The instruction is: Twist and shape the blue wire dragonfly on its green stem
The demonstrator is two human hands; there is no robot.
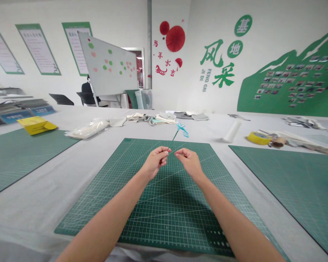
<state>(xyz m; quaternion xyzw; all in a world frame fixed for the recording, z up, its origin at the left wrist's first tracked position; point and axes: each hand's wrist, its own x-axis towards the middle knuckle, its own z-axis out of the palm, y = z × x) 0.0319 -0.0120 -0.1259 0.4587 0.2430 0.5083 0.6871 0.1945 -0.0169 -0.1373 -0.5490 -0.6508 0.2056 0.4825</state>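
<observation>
Over the far half of the green cutting mat [153,203], my left hand [156,160] is closed in a pinch. A tiny thin piece seems to show at its fingertips, too small to name. My right hand [189,161] is a short gap to the right, its thumb and forefinger pressed together; whatever they hold, if anything, cannot be made out. Just beyond the hands, a blue ribbon-like flower [182,128] on a thin green stem lies at the mat's far edge, touched by neither hand.
Fabric pieces [166,118] lie along the far side of the table. A plastic-wrapped packet [89,128] and a yellow packet [36,124] are at left. Yellow tape [259,138] and a white roll [232,131] are at right. Other mats [289,182] flank mine.
</observation>
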